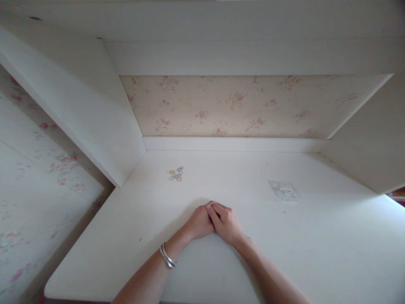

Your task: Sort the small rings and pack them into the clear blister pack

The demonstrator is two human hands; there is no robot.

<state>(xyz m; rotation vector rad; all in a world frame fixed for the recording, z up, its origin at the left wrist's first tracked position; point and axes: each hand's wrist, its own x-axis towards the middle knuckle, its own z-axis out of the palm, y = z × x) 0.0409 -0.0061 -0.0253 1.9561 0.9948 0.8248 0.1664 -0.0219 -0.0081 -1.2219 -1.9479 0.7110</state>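
Note:
On the white tabletop, my left hand (201,221) and my right hand (226,220) are clasped together near the middle. The right fingers fold over the left ones, and both hands are closed; no object shows between them, though the palms are hidden. Silver bangles (167,256) circle my left wrist. Beyond my left hand lies a small cluster of coloured rings (176,174), yellow, green, pink and grey-blue, lying close together. Off to the right of my right hand, a flat clear plastic packet (284,191) rests on the surface; its contents are too faint to tell.
The white tabletop (104,253) sits inside a shelf unit, with a side panel (91,101) at left and another (370,139) at right. An overhead shelf (221,25) hangs above. Floral wallpaper (221,105) covers the back. The table's rounded front-left corner is visible.

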